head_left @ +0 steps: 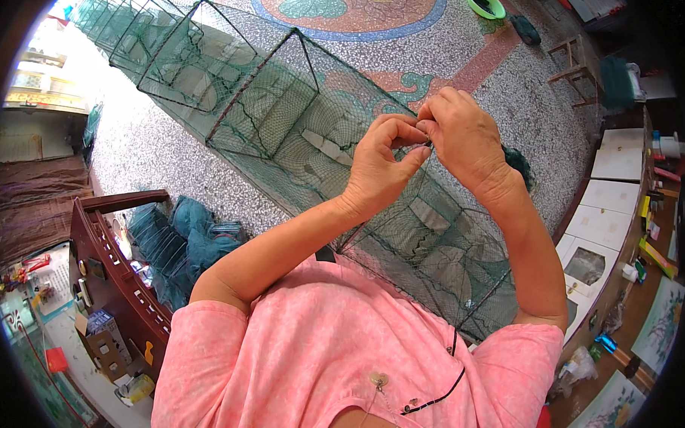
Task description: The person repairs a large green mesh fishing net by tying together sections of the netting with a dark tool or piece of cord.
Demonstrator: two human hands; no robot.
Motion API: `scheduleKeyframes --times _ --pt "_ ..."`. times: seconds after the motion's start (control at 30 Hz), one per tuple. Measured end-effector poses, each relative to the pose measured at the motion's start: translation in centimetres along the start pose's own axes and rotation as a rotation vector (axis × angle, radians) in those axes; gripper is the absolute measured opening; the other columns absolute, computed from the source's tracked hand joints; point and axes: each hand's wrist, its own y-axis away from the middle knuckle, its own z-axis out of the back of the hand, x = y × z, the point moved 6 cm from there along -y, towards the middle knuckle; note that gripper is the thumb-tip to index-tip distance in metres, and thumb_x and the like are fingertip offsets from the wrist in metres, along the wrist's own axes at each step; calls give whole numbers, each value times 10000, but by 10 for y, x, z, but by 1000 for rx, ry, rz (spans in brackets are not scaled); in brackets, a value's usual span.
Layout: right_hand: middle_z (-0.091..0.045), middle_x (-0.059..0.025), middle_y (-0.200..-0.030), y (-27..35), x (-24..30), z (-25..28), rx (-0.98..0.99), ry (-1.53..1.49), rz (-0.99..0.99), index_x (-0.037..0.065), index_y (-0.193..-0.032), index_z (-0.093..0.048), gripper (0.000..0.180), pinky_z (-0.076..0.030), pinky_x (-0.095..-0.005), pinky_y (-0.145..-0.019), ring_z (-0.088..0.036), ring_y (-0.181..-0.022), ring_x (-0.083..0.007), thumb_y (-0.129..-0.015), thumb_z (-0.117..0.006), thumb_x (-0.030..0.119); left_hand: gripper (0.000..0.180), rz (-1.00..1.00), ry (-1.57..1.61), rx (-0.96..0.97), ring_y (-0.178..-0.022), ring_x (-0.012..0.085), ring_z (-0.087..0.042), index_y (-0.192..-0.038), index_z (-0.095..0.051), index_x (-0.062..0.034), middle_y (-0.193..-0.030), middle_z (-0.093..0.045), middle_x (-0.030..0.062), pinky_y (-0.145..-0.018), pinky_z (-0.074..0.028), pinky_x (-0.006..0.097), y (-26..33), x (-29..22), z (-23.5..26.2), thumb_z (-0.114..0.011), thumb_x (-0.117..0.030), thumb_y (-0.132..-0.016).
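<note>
A long, folding fish trap [270, 117] of green mesh on dark square frames stretches from the far left toward my body. My left hand [382, 162] is closed in a pinch at the trap's upper edge, thumb against the fingers. Right beside it, my right hand [466, 139] pinches the same spot from above, its fingertips almost touching the left ones. A short dark piece of the trap's edge or cord shows between the fingertips; its exact form is too small to make out. Below the hands the mesh hangs over the near frames.
Bundled blue-green netting [187, 239] lies by a dark red wooden cabinet [121, 282] at left. Far right are a light green basin [485, 4] and a wooden stool [574, 71]. White cabinets [602, 223] line the right side. The floor [275, 204] is speckled stone with coloured inlays.
</note>
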Motion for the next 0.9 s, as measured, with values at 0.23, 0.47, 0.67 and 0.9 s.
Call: scheduleKeyframes --times 0.23,0.47,0.67,0.9 --pt "-560 -68 -838 -4 6 -12 -61 72 44 71 -856 -566 80 -463 -378 -679 -566 -825 -265 -804 -615 108 244 215 111 -25 -955 144 -598 -968 -531 7 -1045 -588 75 -884 -487 291 0 22 1 -699 -41 -797" --pt "-559 -61 -717 -45 5 -27 -131 -375 -121 55 -960 -500 114 -450 -320 -541 -522 -532 -226 -933 -520 163 339 120 267 -52 -931 155 -607 -1050 -451 1 -1015 -597 91 -874 -489 304 -4 14 -2 -684 -36 -807" --pt "-548 -31 -683 -45 -6 1 -329 -893 -129 45 -939 -492 94 -445 -254 -545 -531 -609 -100 -945 -521 134 452 161 173 61 -1032 149 -538 -1219 -393 -9 -1087 -521 81 -916 -456 287 -3 18 -7 -641 -8 -841" --pt "-476 34 -705 -33 -1 38 -386 -1063 -24 60 -970 -483 50 -363 -177 -496 -406 -554 -34 -959 -508 101 396 22 -25 117 -970 152 -523 -1173 -537 -102 -1041 -463 65 -884 -457 268 -7 -5 -10 -594 62 -817"
